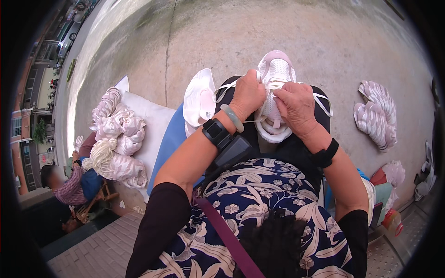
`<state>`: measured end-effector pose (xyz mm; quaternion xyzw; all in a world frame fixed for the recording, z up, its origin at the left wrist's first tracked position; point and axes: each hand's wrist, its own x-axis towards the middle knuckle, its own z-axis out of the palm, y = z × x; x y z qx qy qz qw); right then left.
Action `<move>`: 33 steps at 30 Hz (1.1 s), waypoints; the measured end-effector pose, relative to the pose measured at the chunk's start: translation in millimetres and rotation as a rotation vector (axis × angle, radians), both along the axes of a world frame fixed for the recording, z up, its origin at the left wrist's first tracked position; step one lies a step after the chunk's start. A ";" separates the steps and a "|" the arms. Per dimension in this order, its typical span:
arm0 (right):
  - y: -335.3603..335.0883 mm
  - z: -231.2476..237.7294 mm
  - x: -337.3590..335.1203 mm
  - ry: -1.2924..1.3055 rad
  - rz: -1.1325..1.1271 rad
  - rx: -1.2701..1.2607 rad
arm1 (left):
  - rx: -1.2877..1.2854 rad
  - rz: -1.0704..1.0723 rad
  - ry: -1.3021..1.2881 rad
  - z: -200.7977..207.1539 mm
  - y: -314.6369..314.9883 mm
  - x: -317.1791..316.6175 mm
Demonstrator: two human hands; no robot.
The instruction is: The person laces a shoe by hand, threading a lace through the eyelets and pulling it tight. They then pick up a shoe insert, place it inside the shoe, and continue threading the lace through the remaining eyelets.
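A white and pale pink sneaker [275,68] rests on my lap between my knees, its toe pointing away from me. Flat white laces cross its front, and a loose lace loop [323,98] hangs out to the right. My left hand [249,92] is closed at the left side of the lacing, fingertips pinching a white lace. Over the tongue, my right hand [298,105] has thumb and fingers pinched on the lace too. Parts of the lacing are hidden behind my fingers. Beside my left knee lies another white shoe piece [198,99] with a pink inside.
Bundles of pink and white shoe parts [129,127] lie on a white sheet [155,113] to the left, by a blue surface [170,139]. More bundled parts [378,116] sit on the concrete at right. A person [69,187] sits at far left.
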<state>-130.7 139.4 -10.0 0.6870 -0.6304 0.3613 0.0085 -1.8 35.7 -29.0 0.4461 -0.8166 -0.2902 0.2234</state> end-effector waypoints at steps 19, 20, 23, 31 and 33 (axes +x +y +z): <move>-10.8 -23.4 13.7 -0.391 -0.134 0.228 | 0.065 -0.125 -0.084 8.4 5.5 -0.5; -10.6 -24.2 13.5 -0.391 -0.137 0.232 | 0.070 -0.127 -0.084 8.7 7.0 0.0; -13.0 -27.0 11.1 -0.374 -0.135 0.262 | 0.058 -0.150 -0.129 10.4 10.0 0.3; -13.0 -36.9 16.8 -0.502 -0.177 0.272 | 0.053 -0.106 -0.057 3.9 10.1 0.4; -14.9 -34.8 19.2 -0.476 -0.166 0.285 | 0.080 -0.108 -0.046 1.0 5.9 4.0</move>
